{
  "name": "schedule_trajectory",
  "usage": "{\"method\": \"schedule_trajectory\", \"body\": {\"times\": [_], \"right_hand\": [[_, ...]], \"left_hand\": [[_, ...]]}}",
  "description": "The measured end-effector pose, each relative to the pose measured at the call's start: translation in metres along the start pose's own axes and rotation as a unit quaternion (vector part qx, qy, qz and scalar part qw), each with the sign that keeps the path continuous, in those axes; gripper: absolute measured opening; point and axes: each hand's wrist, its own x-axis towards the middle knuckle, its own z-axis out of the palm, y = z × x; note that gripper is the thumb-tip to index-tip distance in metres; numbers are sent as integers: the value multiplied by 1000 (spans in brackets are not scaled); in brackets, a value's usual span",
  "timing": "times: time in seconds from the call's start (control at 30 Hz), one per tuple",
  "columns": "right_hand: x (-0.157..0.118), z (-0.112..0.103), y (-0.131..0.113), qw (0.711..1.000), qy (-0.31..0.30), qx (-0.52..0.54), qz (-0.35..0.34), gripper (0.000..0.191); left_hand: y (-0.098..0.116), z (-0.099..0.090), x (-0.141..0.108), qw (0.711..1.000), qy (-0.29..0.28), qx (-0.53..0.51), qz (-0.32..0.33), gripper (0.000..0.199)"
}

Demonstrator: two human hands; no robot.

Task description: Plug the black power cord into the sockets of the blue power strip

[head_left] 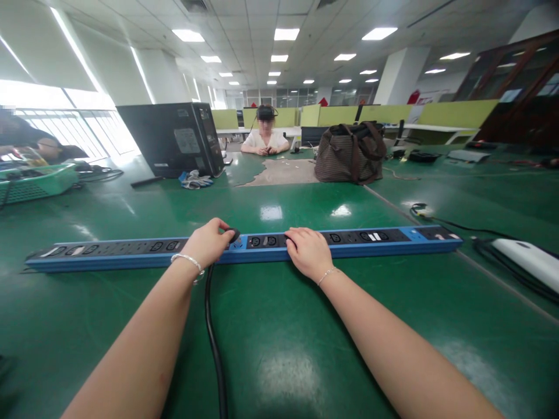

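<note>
A long blue power strip (262, 254) with black socket panels lies crosswise on the green table. My left hand (207, 241) pinches a black plug (234, 234) between thumb and fingers, just above the strip's blue middle section. From beneath that hand a thick black cable (212, 331) runs down towards me; its join to the plug is hidden. My right hand (309, 251) is closed over the strip right of the middle, fingers bent across its top. Something small and dark shows by its thumb, too hidden to name.
Behind the strip stand a black computer case (174, 139), a pair of gloves (195, 180) and a brown bag (349, 152). A green basket (41, 183) is at left, a white device (528, 262) with cables at right. A person (265, 137) sits opposite; another is far left.
</note>
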Motion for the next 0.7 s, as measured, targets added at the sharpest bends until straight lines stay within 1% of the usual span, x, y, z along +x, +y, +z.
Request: {"method": "schedule_trajectory", "body": {"times": [0.2,0.37,0.53,0.7], "right_hand": [[0,1,1,1000,-2,-4,1,32],[0,1,0,1000,3,-1,3,31],[1,1,-1,1000,5,2,5,30],[0,0,-1,1000,7,3,7,30]], "left_hand": [[4,4,-2,996,30,82,6,31],[4,9,0,992,58,113,21,30],[6,14,4,990,62,125,24,29],[8,15,4,988,59,143,27,30]]}}
